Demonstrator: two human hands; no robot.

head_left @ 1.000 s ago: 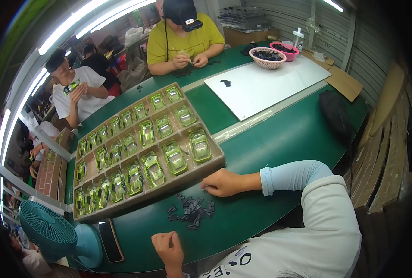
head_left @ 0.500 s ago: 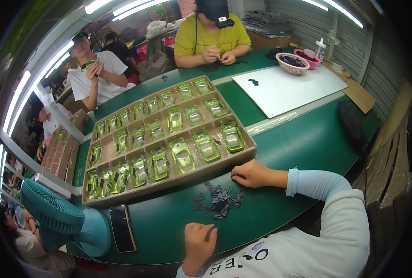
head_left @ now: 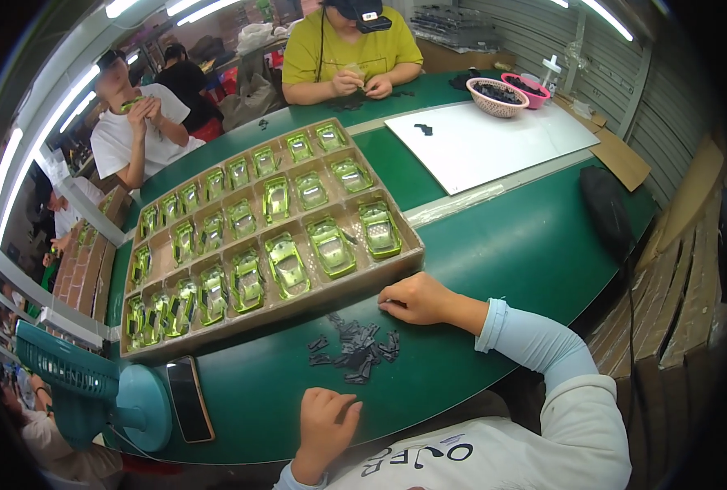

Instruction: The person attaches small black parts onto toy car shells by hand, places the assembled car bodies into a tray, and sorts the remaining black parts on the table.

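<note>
My left hand (head_left: pixel 326 426) is at the near edge of the green table, fingers curled and thumb close to the index finger. A small dark bit shows between them, too small to name. My right hand (head_left: pixel 417 300) rests on the table by the near right corner of the cardboard tray (head_left: pixel 314 300), its fingers bent and closed; whatever they may hold is hidden. Between my hands lies a loose pile of small black plastic pieces (head_left: pixel 357 347). Clear green toy car bodies (head_left: pixel 287 265) sit in the tray's compartments, some with black parts on them.
On the left are a teal fan (head_left: pixel 141 407) and a phone (head_left: pixel 189 398). Across the table stand a white board (head_left: pixel 486 147), a pale pink basket (head_left: pixel 497 98) of black pieces, a pink bowl (head_left: pixel 528 90) and a bottle (head_left: pixel 551 73). Two co-workers handle parts opposite; a black pouch (head_left: pixel 605 211) lies right.
The whole view has shifted, so the table and everything on it sit farther left and slightly higher. Both my hands keep about the same places and poses relative to the tray and pile.
</note>
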